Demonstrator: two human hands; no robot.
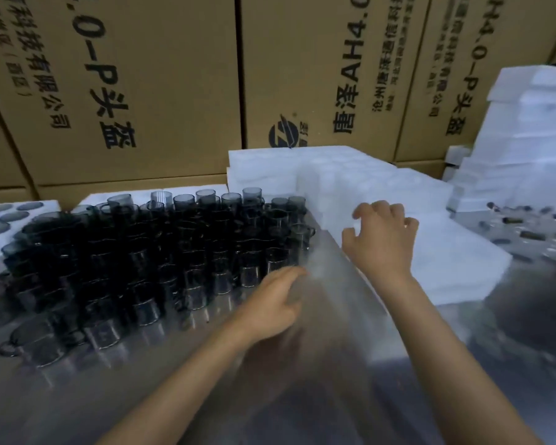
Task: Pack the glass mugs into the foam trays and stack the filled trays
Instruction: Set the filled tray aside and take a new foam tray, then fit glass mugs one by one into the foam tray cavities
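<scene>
now both hands empty: left hand by mugs, right hand over foam tray.

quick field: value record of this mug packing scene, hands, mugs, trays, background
left hand: over the metal table beside the mugs, fingers loosely curled, holding nothing
right hand: spread above the foam tray, fingers bent, holding nothing
glass mugs: dark tinted, crowded in rows on the left of the table
foam tray: white, right of the mugs
foam stack: far right
cardboard boxes: behind, printed

Both hands reach over foam trays (mugs beside).
</scene>
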